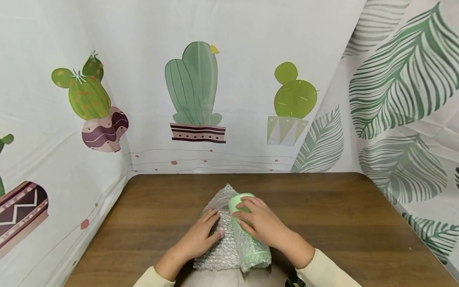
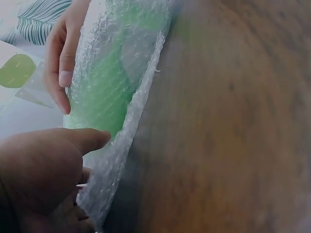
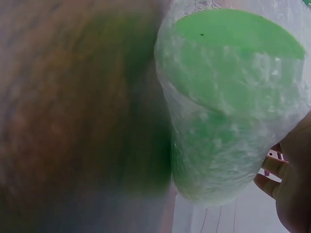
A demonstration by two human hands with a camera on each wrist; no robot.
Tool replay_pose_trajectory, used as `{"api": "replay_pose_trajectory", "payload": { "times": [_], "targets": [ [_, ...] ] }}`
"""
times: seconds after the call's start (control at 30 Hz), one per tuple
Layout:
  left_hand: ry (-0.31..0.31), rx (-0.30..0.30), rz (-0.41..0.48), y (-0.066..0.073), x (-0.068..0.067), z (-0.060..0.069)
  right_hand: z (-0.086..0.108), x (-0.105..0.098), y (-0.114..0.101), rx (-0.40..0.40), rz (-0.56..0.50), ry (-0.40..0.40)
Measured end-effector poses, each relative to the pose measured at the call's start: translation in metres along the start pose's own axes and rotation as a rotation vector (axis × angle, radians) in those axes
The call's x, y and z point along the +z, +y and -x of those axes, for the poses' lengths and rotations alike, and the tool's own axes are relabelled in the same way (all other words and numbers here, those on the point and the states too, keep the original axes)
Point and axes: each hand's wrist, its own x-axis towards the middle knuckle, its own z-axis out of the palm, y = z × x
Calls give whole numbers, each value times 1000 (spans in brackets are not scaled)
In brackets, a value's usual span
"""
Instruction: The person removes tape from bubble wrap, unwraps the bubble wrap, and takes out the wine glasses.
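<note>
A light green cylinder (image 1: 234, 201), partly rolled in clear bubble wrap (image 1: 218, 255), lies slanting on the table in the head view. My right hand (image 1: 263, 221) grips it from above, fingers curving over its upper part. On the flat stretch of wrap to the left, my left hand (image 1: 199, 237) rests with fingers extended. The left wrist view shows the left thumb (image 2: 92, 141) laid along the wrap beside the green surface. Up close in the right wrist view, the cylinder's flat green end (image 3: 238, 34) shows, partly covered by wrap. The cylinder's underside is hidden.
The brown wooden table (image 1: 340, 223) extends to both sides and behind the wrap. A white cloth (image 1: 244, 32) printed with cacti and leaves hangs along the back and sides. A small black object (image 1: 295, 280) shows at the bottom edge, near the right sleeve.
</note>
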Motion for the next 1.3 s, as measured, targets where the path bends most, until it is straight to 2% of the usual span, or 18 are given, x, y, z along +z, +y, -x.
{"api": "replay_pose_trajectory", "payload": {
  "times": [0.2,0.43,0.77,1.3],
  "targets": [
    [15,-4,-26,-1,0,0,0,-1,1,11,-4,0],
    [75,12,-47,1,-1,1,1,0,2,6,-17,38],
    [96,1,-55,3,-1,1,2,-2,3,17,-57,-31],
    [128,5,-69,4,-3,0,1,-4,6,1,50,22]
  ]
}}
